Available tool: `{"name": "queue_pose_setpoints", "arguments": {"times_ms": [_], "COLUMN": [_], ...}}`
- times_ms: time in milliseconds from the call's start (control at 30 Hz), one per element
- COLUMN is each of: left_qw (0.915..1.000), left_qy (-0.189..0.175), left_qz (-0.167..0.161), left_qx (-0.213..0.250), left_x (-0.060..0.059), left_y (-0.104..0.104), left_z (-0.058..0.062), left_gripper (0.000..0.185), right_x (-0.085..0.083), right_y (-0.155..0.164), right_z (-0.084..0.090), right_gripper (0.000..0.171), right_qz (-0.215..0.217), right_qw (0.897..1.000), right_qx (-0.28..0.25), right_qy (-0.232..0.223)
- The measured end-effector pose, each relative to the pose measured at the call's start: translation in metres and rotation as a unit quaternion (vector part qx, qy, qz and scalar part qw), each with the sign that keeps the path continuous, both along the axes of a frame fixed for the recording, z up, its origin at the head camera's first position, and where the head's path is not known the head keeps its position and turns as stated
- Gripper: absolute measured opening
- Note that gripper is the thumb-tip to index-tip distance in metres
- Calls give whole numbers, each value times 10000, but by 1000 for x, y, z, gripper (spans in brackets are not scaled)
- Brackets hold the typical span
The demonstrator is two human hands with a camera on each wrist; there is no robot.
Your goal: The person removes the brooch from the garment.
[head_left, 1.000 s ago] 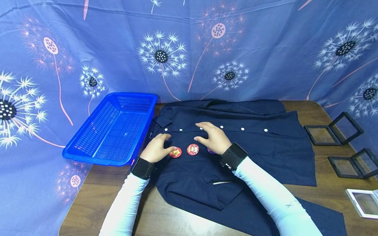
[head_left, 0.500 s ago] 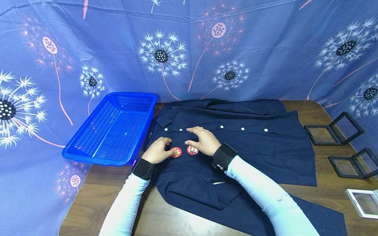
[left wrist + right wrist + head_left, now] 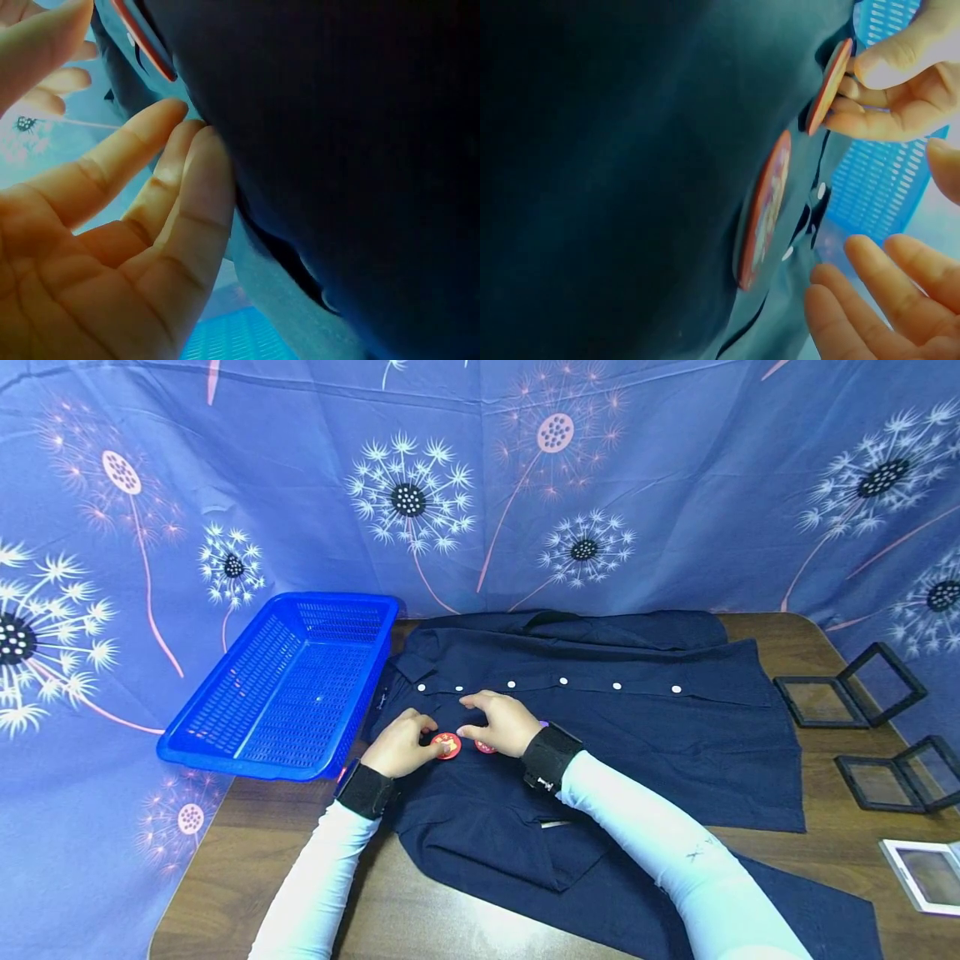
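Looks like a tabletop workspace, screened off by dandelion-print cloth (image 3: 495, 493) hung behind a wooden table (image 3: 240, 860). Cannot be pinned down as home, shop or studio.

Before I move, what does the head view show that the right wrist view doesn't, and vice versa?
Head view only: the table, two black frames and a white frame.
Right wrist only: the palm side of the right hand and the full red badge it partly hides from the head camera.
Both: some of that hand and badge, the left hand, the other badge near its thumb, the shirt, white buttons and the blue basket.
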State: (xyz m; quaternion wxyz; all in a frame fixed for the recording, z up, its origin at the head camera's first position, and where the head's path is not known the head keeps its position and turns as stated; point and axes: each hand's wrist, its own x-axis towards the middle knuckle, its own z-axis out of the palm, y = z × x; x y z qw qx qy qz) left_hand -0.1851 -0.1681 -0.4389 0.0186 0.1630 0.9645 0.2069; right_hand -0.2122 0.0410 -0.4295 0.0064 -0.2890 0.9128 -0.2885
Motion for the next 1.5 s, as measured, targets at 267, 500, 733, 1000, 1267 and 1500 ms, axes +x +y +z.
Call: {"name": "queue_pose_setpoints", "arguments": {"times_ms": [267, 500, 733, 1000, 1267, 1500], "left_qw": [9998, 9994, 9992, 9993, 9991, 9988], "left_qy": [136, 159, 104, 60, 44, 91], "left_qz": [-154, -297, -349, -350, -391, -461], "left_qx": [30, 99, 140, 127, 180, 153], "left_x": [-1, 0, 1, 0, -2, -3], "left_y": [-1, 0, -2, -2, -2, -3], "left_z": [-3, -2, -2, -4, -6, -8], "left_gripper": [34, 27, 27, 28, 25, 22], "right_x": [1, 2, 3, 5, 5, 5], "right_y": [-10, -18, -23, -26, -31, -34], "right_z": [-2, -6, -10, -13, -15, -17], "right_gripper": [47, 42, 41, 39, 32, 20], "right_qz": [219, 307, 435, 439, 446, 605], "right_qw": [9994, 9989, 9982, 9978, 9970, 9948], "right_qx": [220, 317, 400, 468, 582, 736], "right_qy": [149, 146, 117, 136, 253, 363]}}
